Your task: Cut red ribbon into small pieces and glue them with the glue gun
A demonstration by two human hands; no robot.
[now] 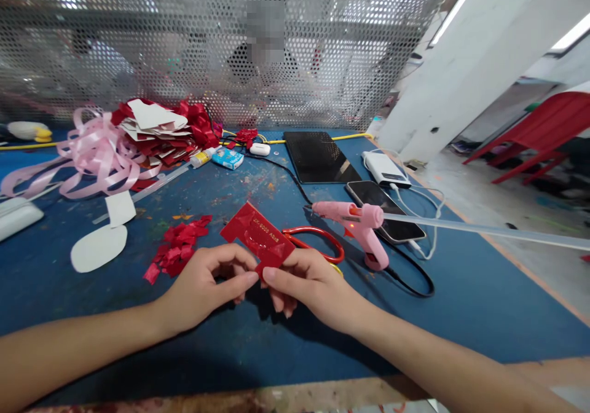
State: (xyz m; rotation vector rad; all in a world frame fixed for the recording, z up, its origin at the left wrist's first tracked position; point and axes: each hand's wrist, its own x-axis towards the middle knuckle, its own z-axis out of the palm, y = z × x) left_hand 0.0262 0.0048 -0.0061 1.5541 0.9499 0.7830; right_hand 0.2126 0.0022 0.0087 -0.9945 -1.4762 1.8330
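Note:
Between my hands is a red card [267, 241] with small gold lettering and a shiny, glue-like patch on its face. My left hand [209, 284] pinches its lower corner between thumb and forefinger. Next to it, my right hand [313, 284] grips the lower right part, its thumb in front and fingers behind. The two thumbs almost touch. Cut red ribbon pieces [177, 247] lie in a pile beyond my left hand. Red-handled scissors [318, 238] are partly hidden behind my right hand. A pink glue gun [353, 219] with a long clear glue stick stands to their right.
A phone [387, 207], a white power bank [385, 168] with cables and a black tablet [318, 158] lie at the back right. Pink ribbon [99, 152] and stacked red-and-white cards [154, 130] fill the back left. White paper shapes [99, 247] lie left. A perforated metal screen [193, 50] stands behind.

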